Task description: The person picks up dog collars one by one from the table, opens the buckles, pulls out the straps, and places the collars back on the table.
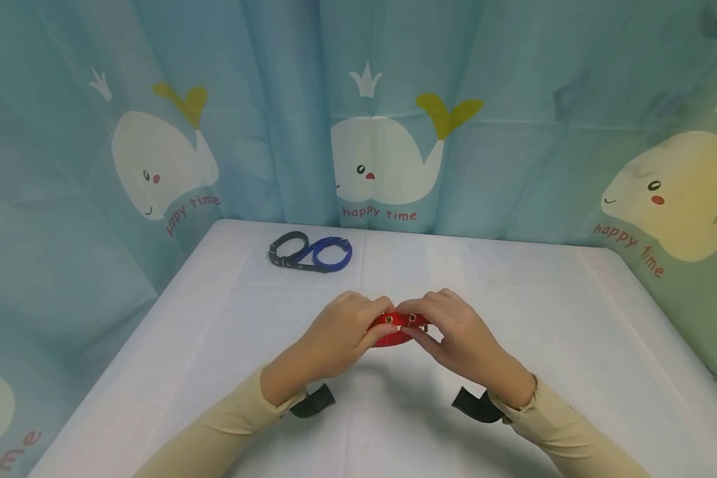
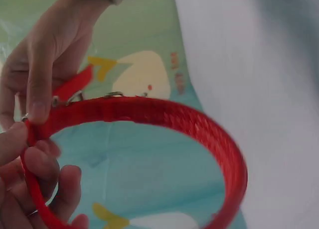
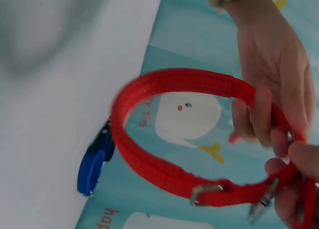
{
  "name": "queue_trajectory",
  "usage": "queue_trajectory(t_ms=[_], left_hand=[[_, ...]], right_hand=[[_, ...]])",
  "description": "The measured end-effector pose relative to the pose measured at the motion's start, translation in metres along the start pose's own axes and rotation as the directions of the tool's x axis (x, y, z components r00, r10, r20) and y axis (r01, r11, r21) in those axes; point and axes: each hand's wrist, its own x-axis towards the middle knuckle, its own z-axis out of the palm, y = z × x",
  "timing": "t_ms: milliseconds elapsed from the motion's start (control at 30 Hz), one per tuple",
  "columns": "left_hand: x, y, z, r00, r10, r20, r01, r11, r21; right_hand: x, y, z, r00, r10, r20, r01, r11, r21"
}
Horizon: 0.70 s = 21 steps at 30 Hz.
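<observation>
Both hands hold a red collar [image 1: 392, 340] up over the middle of the table, bent round into a loop. My left hand [image 1: 343, 332] pinches the strap between thumb and fingers on one side. Close beside it, my right hand [image 1: 451, 332] pinches the strap near its metal eyelets, the fingertips of the two hands almost meeting. In the right wrist view, a silver buckle [image 3: 205, 195] and a metal ring [image 3: 261, 204] show on the band. The red strap end [image 2: 75, 83] sticks out past the right fingers in the left wrist view.
A black collar [image 1: 287, 261] and a blue collar [image 1: 338, 267] lie side by side, overlapping, toward the back left of the white table [image 1: 514, 285]. A blue curtain [image 1: 299, 133] printed with whales hangs behind the table and along its sides.
</observation>
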Motion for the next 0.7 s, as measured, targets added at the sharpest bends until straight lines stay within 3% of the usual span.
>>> queue_trajectory(t_ms=[233,433,600,700], left_hand=[[-0.003,-0.0056,-0.0064,0.998,-0.057,0.035,0.056,0.998,0.027],[0.0014,-0.003,-0.0014,0.999,0.02,0.046,-0.021,0.999,0.028],[-0.0002,-0.0017,-0.0021,1.0,0.001,0.015,-0.002,0.998,0.056],[0.0001,-0.0015,-0.0012,1.0,0.02,0.008,-0.021,0.998,0.053]], right_hand=[[-0.003,0.004,-0.0037,0.999,0.031,-0.017,-0.031,0.999,-0.024],[0.0004,0.0002,0.003,0.999,-0.005,0.035,0.006,1.0,-0.03],[-0.002,0.0022,0.0027,0.999,0.036,0.017,-0.035,0.999,-0.038],[-0.002,0.0034,0.0035,0.999,0.033,0.018,-0.033,0.999,-0.023]])
